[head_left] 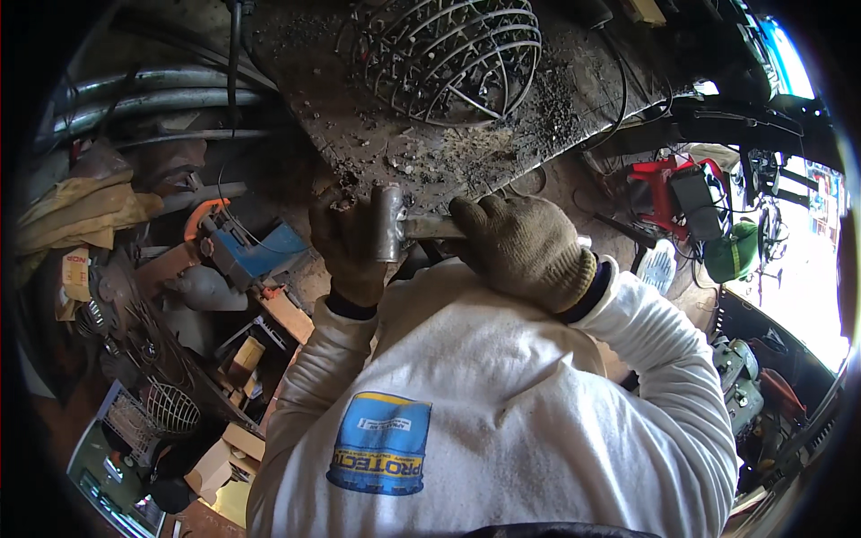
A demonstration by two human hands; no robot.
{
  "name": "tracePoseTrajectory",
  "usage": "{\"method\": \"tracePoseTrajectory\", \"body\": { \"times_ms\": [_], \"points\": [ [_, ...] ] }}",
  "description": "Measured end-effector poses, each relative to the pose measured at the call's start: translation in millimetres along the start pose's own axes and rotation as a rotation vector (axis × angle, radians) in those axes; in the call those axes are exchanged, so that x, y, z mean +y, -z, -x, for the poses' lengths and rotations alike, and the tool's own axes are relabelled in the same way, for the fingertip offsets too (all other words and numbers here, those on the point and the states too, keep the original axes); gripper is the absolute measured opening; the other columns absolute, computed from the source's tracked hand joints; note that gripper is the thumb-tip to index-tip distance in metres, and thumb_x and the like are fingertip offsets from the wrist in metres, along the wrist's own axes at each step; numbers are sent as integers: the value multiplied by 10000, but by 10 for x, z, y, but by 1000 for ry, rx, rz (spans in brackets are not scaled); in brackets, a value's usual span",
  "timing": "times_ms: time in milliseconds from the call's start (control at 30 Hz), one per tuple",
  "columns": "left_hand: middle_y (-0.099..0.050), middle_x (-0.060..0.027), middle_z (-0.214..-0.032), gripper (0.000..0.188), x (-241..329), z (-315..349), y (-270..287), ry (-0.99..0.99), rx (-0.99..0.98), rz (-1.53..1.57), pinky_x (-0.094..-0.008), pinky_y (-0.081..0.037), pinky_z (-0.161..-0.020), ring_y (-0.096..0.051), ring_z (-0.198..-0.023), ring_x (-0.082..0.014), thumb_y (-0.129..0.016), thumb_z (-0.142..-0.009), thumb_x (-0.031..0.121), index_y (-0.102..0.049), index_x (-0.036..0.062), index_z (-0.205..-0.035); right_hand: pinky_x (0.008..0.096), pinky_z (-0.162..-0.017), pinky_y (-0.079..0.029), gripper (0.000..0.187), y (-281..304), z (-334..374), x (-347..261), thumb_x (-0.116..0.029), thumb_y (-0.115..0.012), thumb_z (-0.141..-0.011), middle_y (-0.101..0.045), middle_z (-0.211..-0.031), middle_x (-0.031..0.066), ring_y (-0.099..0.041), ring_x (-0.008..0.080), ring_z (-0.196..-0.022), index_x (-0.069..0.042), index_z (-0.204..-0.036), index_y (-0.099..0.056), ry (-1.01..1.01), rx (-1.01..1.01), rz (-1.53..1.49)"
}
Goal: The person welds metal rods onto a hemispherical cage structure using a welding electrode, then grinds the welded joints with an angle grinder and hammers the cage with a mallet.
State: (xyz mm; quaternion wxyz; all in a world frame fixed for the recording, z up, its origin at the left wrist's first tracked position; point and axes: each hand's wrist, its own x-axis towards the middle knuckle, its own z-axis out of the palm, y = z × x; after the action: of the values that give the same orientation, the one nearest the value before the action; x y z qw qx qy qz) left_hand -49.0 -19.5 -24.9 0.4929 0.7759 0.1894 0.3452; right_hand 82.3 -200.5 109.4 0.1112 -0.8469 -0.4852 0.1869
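Observation:
My right hand, in a worn brown knit glove, is closed around the handle of a hammer. The hammer's thick metal head stands upright just off the bench's near corner. Beside and partly behind that head, my left hand in a dark, dirty glove is closed. Shadow and the hammer head hide whatever its fingers hold. Farther back on the grimy bench, a rounded cage of bent metal rods lies among dark crumbs and grit.
Metal pipes and yellowish cloth lie to the left. Below them are a blue metal tool, a smaller wire cage and a cardboard box. At right stand a red-framed machine, a green bag and loose cables.

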Motion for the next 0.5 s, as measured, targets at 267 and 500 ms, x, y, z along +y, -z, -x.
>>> {"method": "tracePoseTrajectory", "body": {
  "times_ms": [267, 500],
  "points": [
    [-667, -79, -1055, 356, -86, -6, -36, 314, 180, 311, -376, -544, -894, -656, -924, -177, -574, -1061, 340, -593, 34, -1241, 466, -679, -569, 358, -22, -251, 303, -385, -688, -923, -697, -930, 160, -705, 373, -818, -89, -1116, -629, -121, -67, -85],
    [-655, -65, -1011, 240, 212, -159, 44, 201, -35, 248, -324, -527, -803, -632, -881, -152, -577, -1057, 239, -595, 27, -1167, 486, -720, -571, 405, -176, 26, 171, -362, -675, -923, -714, -950, 165, -712, 379, -850, -108, -1237, -645, -63, -21, -170]
  ]
}}
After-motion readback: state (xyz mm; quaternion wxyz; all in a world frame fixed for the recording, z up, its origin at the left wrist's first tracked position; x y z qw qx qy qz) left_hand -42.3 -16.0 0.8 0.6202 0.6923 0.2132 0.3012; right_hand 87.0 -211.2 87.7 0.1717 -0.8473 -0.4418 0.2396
